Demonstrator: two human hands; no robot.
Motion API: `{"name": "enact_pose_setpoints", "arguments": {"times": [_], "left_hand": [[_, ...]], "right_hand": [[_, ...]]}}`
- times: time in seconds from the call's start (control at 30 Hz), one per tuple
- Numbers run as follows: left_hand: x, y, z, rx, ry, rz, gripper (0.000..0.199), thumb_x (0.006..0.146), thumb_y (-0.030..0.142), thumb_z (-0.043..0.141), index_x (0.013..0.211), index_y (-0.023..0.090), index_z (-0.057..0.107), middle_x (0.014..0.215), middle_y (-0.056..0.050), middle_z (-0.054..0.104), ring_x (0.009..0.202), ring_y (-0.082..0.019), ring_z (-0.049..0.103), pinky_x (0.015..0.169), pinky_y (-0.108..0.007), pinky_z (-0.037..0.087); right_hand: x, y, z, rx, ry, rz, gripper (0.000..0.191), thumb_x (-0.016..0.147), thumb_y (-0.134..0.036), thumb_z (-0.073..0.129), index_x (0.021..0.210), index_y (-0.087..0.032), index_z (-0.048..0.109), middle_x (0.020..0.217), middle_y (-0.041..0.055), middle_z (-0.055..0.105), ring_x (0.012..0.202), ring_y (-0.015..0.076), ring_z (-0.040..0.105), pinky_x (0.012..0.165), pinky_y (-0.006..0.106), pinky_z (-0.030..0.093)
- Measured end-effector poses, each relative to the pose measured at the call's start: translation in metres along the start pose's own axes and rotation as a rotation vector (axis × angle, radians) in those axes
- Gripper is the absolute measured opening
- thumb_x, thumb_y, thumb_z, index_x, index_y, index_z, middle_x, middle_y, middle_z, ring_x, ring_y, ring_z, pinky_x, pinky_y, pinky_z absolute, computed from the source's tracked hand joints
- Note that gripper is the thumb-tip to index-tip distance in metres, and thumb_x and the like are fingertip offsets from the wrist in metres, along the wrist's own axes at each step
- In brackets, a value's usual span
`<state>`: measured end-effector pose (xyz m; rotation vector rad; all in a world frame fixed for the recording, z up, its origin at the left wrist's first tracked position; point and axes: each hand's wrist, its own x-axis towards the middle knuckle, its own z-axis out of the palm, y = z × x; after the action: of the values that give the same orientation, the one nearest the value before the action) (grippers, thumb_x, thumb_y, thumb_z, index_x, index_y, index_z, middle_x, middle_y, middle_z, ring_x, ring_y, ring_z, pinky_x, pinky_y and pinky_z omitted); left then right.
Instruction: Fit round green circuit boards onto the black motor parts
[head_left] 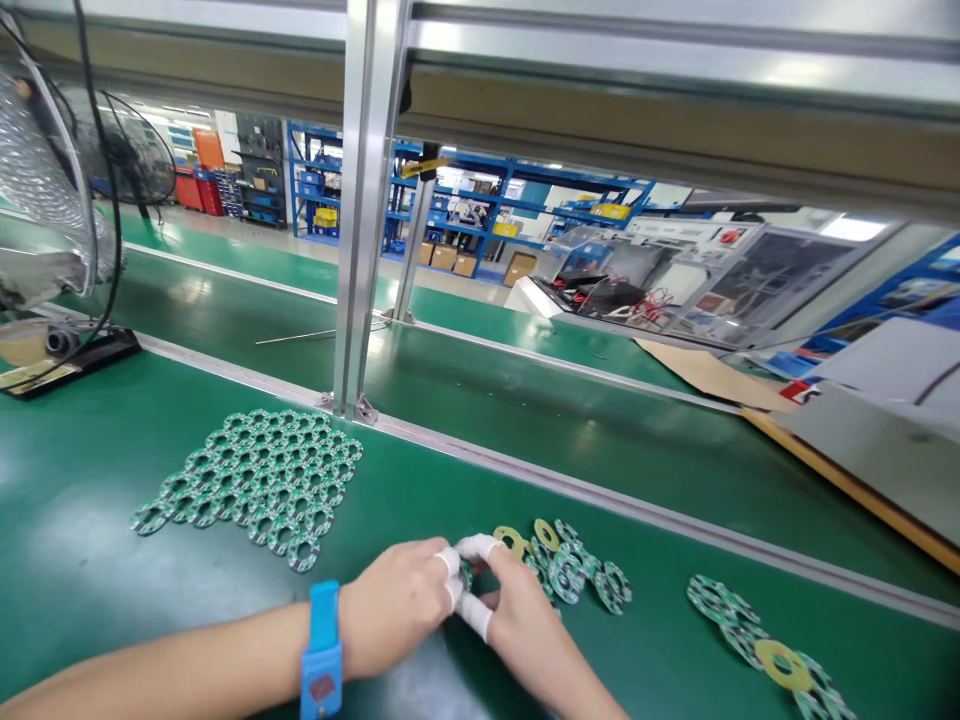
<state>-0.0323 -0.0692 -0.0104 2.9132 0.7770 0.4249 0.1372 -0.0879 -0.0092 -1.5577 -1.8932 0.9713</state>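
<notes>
My left hand [397, 605], with a blue band at its wrist, is closed at the fingertips. Opposite it, my right hand [517, 605] curls its thumb and fingers toward the same spot. White covers wrap fingertips on both hands. Between them shows a sliver of a green ring-shaped circuit board [466, 574], mostly hidden by the fingers. Just beyond my right hand lies a loose pile of ring-shaped circuit boards [568, 575], some with their yellow side up. To the left, many green ring boards [277, 470] lie flat in close rows.
More ring boards [739, 625] lie in a loose line at the right. A metal upright [360, 220] stands on the aluminium rail [525, 478] behind the green bench top [187, 630]. A black-based device [82, 362] with cables and a foil duct [37, 170] is at far left.
</notes>
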Motion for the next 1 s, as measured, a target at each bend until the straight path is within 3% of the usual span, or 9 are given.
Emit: {"name": "enact_pose_setpoints", "arguments": {"times": [0.1,0.23,0.5,0.7,0.77,0.87,1.0], "left_hand": [[0.000,0.001,0.015,0.078,0.047,0.062,0.016,0.088,0.012,0.045,0.076,0.013,0.055,0.078,-0.004,0.057,0.075,-0.018,0.050,0.062,-0.029,0.041],[-0.001,0.000,0.019,0.128,0.058,0.075,0.012,0.086,0.012,0.047,0.078,0.013,0.056,0.079,-0.005,0.058,0.078,-0.018,0.051,0.065,-0.030,0.042],[-0.002,0.008,0.012,0.233,0.056,0.117,0.007,0.080,0.014,0.059,0.074,0.011,0.061,0.073,-0.007,0.060,0.083,-0.023,0.055,0.069,-0.033,0.047],[-0.004,0.014,0.021,0.293,0.088,0.136,0.007,0.078,0.016,0.061,0.078,0.010,0.065,0.078,-0.012,0.064,0.101,-0.032,0.053,0.081,-0.039,0.046],[-0.002,0.011,0.019,0.214,0.075,0.076,0.007,0.079,0.012,0.057,0.080,0.011,0.064,0.081,-0.011,0.063,0.097,-0.028,0.055,0.080,-0.037,0.047],[0.002,0.000,0.005,-0.094,0.062,-0.139,0.018,0.076,0.005,0.051,0.085,0.016,0.063,0.084,-0.005,0.062,0.084,-0.019,0.057,0.076,-0.029,0.047],[0.004,-0.014,-0.009,-0.490,0.127,-0.387,0.043,0.071,0.014,0.058,0.114,0.018,0.055,0.102,-0.006,0.058,0.092,-0.018,0.054,0.084,-0.028,0.045]], "right_hand": [[-0.003,0.007,0.001,0.189,-0.043,-0.007,0.030,0.072,-0.024,0.058,0.100,-0.018,0.053,0.099,0.0082,0.058,0.089,0.0222,0.058,0.073,0.033,0.053],[-0.008,0.020,0.005,0.349,-0.041,-0.022,0.037,0.074,-0.027,0.058,0.110,-0.019,0.053,0.105,0.0094,0.058,0.091,0.0222,0.060,0.084,0.037,0.050],[-0.007,0.033,0.017,0.333,0.067,0.017,0.036,0.073,-0.024,0.056,0.108,-0.018,0.058,0.104,0.0098,0.060,0.090,0.0231,0.060,0.080,0.036,0.052],[0.000,0.021,-0.002,0.302,-0.033,0.008,0.041,0.067,-0.026,0.059,0.108,-0.018,0.060,0.106,0.0106,0.061,0.087,0.0223,0.061,0.080,0.037,0.052],[0.003,0.017,-0.012,0.293,0.020,0.008,0.041,0.065,-0.028,0.060,0.104,-0.018,0.062,0.105,0.0112,0.062,0.089,0.0232,0.060,0.078,0.037,0.053],[0.007,0.012,-0.019,0.299,0.129,0.063,0.033,0.065,-0.036,0.060,0.092,-0.017,0.065,0.088,0.0094,0.066,0.076,0.0227,0.062,0.065,0.035,0.055],[0.008,0.006,-0.016,0.345,0.145,0.142,0.031,0.065,-0.043,0.061,0.078,-0.016,0.066,0.062,0.0031,0.061,0.055,0.0185,0.059,0.044,0.028,0.049]]}}
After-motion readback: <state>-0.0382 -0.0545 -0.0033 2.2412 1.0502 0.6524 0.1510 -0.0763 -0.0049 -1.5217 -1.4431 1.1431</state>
